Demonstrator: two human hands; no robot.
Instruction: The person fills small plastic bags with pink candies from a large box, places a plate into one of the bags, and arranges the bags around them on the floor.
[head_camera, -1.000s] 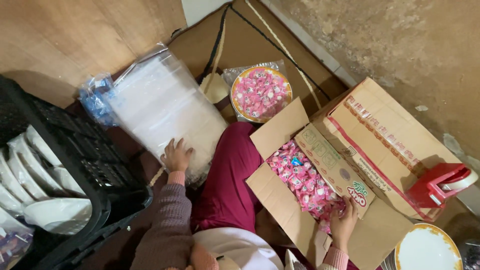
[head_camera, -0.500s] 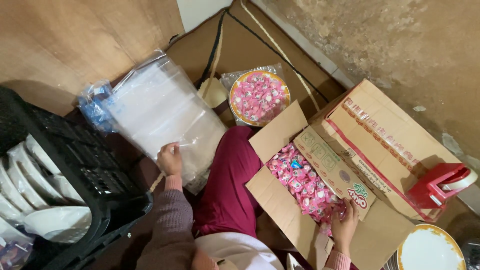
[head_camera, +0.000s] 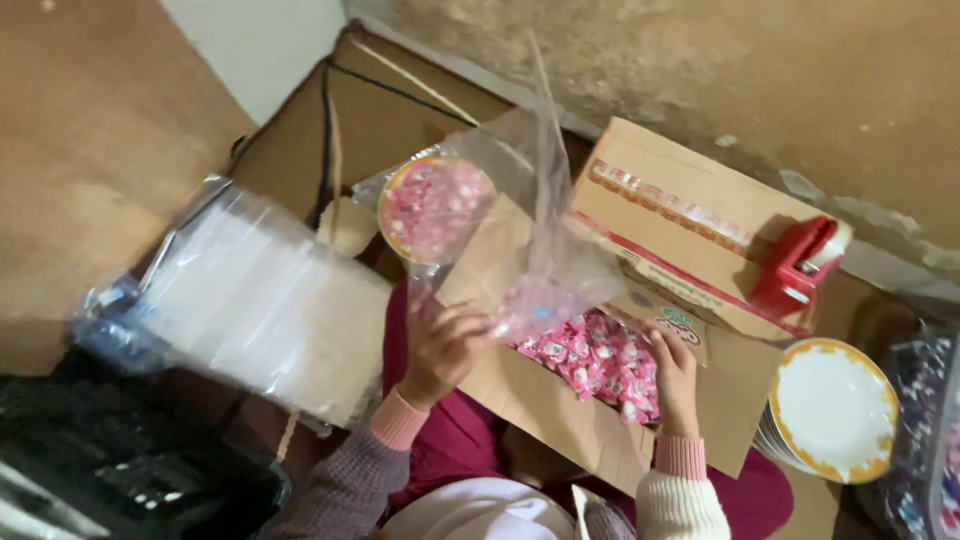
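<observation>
Since the earlier frame, the left hand has left the stack of clear bags and risen over the open carton, now holding up a single clear plastic bag; the view has also swung rightward, so the black crate sits only in the lower left corner. Left to right: the crate lies at the edge, blurred. Beside it rests the large stack of clear bags, tilted. Behind it, a round plate of pink candies sits wrapped in film. The left hand's fingers are curled and pinch the lower edge of the clear plastic bag, which stands upright and hangs open above the cardboard box. Pink wrapped candies fill that box. The right hand rests among them, fingers bent down into the candies; whether they grip any cannot be told. A red tape dispenser stands on a closed carton behind. White plates with gold rims are stacked at right.
</observation>
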